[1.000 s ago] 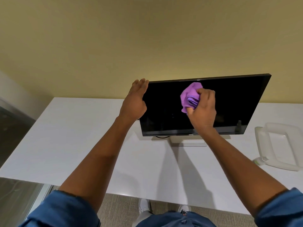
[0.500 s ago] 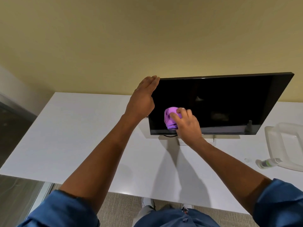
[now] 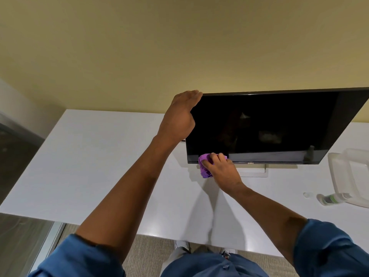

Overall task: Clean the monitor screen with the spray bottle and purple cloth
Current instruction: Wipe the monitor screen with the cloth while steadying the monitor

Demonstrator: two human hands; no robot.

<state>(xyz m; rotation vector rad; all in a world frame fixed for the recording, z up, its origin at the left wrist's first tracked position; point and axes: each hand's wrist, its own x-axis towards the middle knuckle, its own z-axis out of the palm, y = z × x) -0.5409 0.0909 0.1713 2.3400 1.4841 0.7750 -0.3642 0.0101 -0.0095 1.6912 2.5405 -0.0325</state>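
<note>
- Yellow wall stands behind a white worktop (image 3: 103,156), and a black monitor (image 3: 269,126) sits on it with its screen dark.
- The left hand (image 3: 179,118) is flat, fingers straight, pressing on the monitor's top left corner to keep it steady.
- The right hand (image 3: 221,168) grips the purple cloth (image 3: 204,166), all bunched up, at the bottom left edge of the screen.
- A second ago the cloth was high up near the middle of the screen. Then it slid down and to the left, and now it is right at the bottom rim (part of it hangs below the frame).
- That looks like one long wipe going down, so the left part of the screen is likely done.
- The right part of the screen likely needs a rub next.
- The spray bottle (image 3: 331,198) lies on its side on the worktop, far to the right, touching a clear tray (image 3: 339,172). A tiny cap (image 3: 307,194) sits just beside it.
- No hand is near the bottle, so the spraying seems finished for now.
</note>
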